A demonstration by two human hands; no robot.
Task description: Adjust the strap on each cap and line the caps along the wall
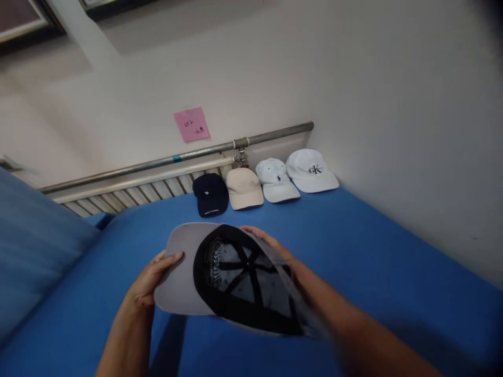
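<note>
The grey cap (pixel 231 277) is up in my 2 hands at the near middle of the scene, above the blue surface (pixel 365 251), brim to the left, its dark-banded inside facing me. My left hand (pixel 151 277) pinches the brim at its left edge, thumb on the underside. My right hand (pixel 277 248) cups the crown from the far right; the ends of those fingers are partly hidden behind the fabric.

I judge this to be a handling step: the cap is held, not set down. Turning or lowering it from here would call for both hands working together, so the soft crown keeps its shape.

Beyond it, 4 more caps sit in a row, left to right: navy (pixel 210 195), beige (pixel 245 188), white with a small emblem (pixel 276 180), white with dark letters (pixel 310 170). Behind their left end are a radiator (pixel 133 196) and a pipe (pixel 153 166); a pink note (pixel 192 124) is on the wall above.
</note>
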